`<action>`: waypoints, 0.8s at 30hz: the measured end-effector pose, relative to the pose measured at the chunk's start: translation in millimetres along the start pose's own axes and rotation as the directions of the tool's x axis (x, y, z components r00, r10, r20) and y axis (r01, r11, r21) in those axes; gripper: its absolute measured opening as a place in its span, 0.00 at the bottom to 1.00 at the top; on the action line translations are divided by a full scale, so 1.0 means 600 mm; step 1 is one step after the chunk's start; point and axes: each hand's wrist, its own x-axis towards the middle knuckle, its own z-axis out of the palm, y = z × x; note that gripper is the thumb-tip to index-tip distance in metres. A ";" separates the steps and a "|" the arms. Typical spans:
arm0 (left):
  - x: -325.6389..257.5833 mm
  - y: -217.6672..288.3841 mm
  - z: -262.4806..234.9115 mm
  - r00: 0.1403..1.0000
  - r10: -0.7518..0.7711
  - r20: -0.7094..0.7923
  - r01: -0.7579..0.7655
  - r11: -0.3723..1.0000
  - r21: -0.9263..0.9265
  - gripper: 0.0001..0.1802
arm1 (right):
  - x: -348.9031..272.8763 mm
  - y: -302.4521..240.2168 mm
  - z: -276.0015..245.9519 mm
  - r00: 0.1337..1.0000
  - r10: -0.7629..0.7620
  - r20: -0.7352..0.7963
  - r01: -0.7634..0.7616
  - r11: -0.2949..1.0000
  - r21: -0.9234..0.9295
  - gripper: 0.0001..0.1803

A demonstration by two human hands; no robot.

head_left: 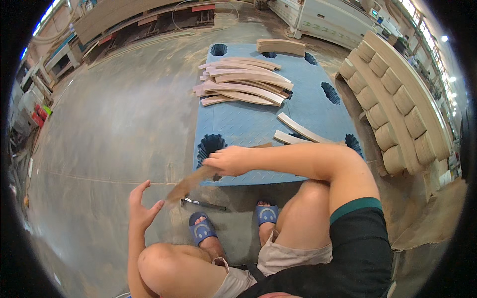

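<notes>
- Right hand point(229, 160), frame centre: grip closed on a curved brown wooden strip point(191, 181), blurred.
- Left hand point(142, 206), lower left: fingers spread, holding nothing, beside the strip's end.
- Blue plastic pallet point(238, 124) carries stacked curved wooden pieces point(243, 84), upper centre.

A blue plastic pallet point(258, 124) is lying on the dusty concrete floor point(119, 124). A pile of curved wooden strips point(243, 84) is resting on its far half, with one thicker curved block point(281, 46) sitting beyond. Two more curved strips point(300, 130) are lying near its right edge. Stacked curved wooden frames point(392, 99) are standing beside the pallet at right.
</notes>
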 end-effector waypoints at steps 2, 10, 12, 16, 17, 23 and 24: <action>0.013 -0.017 -0.031 0.997 0.036 -0.065 -0.029 0.994 0.106 0.39 | -0.064 0.030 0.013 0.995 0.096 0.001 -0.096 0.995 0.041 0.33; 0.021 0.003 -0.070 0.993 -0.010 -0.115 0.038 0.971 0.237 0.24 | -0.212 0.221 -0.074 0.878 0.409 -0.248 -0.432 0.901 -0.047 0.34; 0.051 0.041 -0.076 0.994 0.025 -0.107 0.003 0.967 0.256 0.23 | -0.216 0.292 -0.110 0.777 0.392 -0.492 -0.541 0.816 -0.205 0.38; 0.132 0.177 -0.093 0.982 0.173 -0.072 -0.140 0.934 0.328 0.22 | -0.245 0.344 -0.116 0.570 0.360 -0.739 -0.738 0.620 -0.267 0.37; 0.144 0.212 -0.100 0.975 0.215 -0.052 -0.184 0.920 0.346 0.22 | -0.249 0.327 -0.098 0.526 0.398 -0.752 -0.743 0.646 -0.178 0.37; 0.195 0.349 -0.078 0.923 0.380 0.058 -0.383 0.896 0.226 0.22 | -0.381 0.125 0.176 0.551 0.491 -0.674 -0.661 0.751 0.007 0.30; 0.198 0.353 -0.073 0.922 0.380 0.074 -0.387 0.894 0.225 0.22 | -0.401 0.083 0.213 0.604 0.486 -0.632 -0.631 0.776 -0.006 0.29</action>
